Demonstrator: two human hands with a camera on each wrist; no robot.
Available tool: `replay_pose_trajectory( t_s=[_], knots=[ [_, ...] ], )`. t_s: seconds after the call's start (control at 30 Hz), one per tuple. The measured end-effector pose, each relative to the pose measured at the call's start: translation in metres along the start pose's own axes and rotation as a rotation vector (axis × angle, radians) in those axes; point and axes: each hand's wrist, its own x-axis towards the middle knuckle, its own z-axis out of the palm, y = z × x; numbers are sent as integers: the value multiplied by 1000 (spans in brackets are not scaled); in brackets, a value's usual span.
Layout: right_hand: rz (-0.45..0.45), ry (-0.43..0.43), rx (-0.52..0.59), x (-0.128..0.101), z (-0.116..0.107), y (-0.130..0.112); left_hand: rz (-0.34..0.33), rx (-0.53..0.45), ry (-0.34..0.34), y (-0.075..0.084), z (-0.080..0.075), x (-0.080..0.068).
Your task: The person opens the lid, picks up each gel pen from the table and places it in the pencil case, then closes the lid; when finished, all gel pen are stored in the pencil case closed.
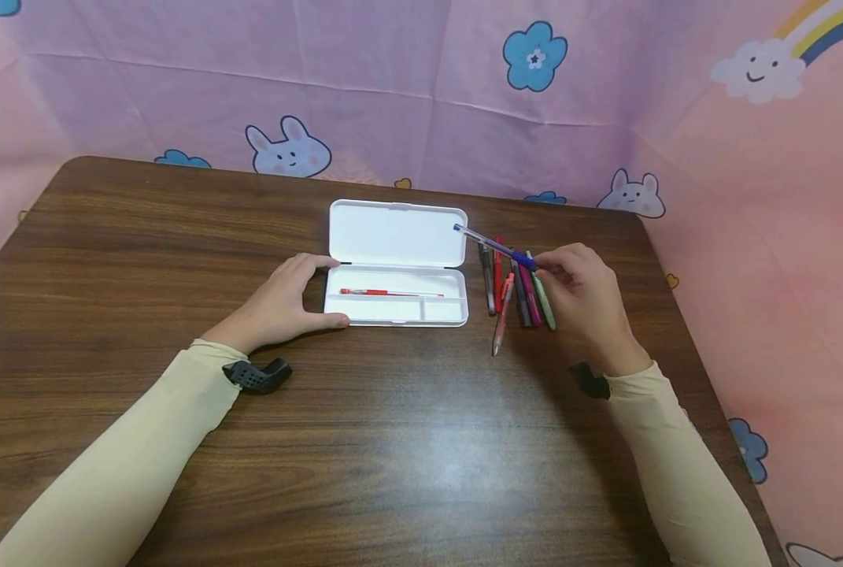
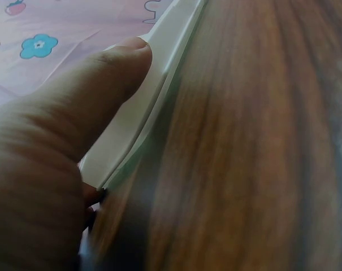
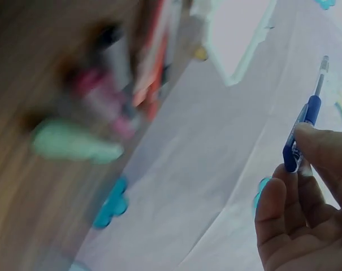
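1. Head view: the dark wooden table (image 1: 145,260) carries the open white plastic pencil case (image 1: 397,264), a red pen (image 1: 386,293) lying lengthwise in its tray.
2. My left hand (image 1: 290,299) grips the case's left end, thumb and fingers around it.
3. My right hand (image 1: 584,295) pinches the blue ballpoint pen (image 1: 495,246), lifted, tip pointing left toward the case, just right of it.
4. Loose coloured pens (image 1: 520,291) lie under that hand.

The white pencil case (image 1: 397,264) lay open near the far edge of the table (image 1: 180,260), its lid flat behind the tray, with a red pen (image 1: 386,293) in the long compartment. The blue pen (image 1: 495,247) was lifted over the loose pens (image 1: 516,291), tip toward the case
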Motion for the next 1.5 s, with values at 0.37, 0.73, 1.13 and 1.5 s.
replay_pose_trajectory(
  t_s=[0.37,0.73,1.13,1.5],
  knots=[
    [-92,-11,124,25,34,-38,-3,-4,0,-1,0,0],
    [-190,5,152,45,66,-59,-5,-4,-2,0,0,1],
    [-229,-66,-4,47,85,-66,1,-7,-3,0,-1,-1],
    [-119,-335,-231,43,93,-73,14,-23,6,-3,0,-1]
  ],
)
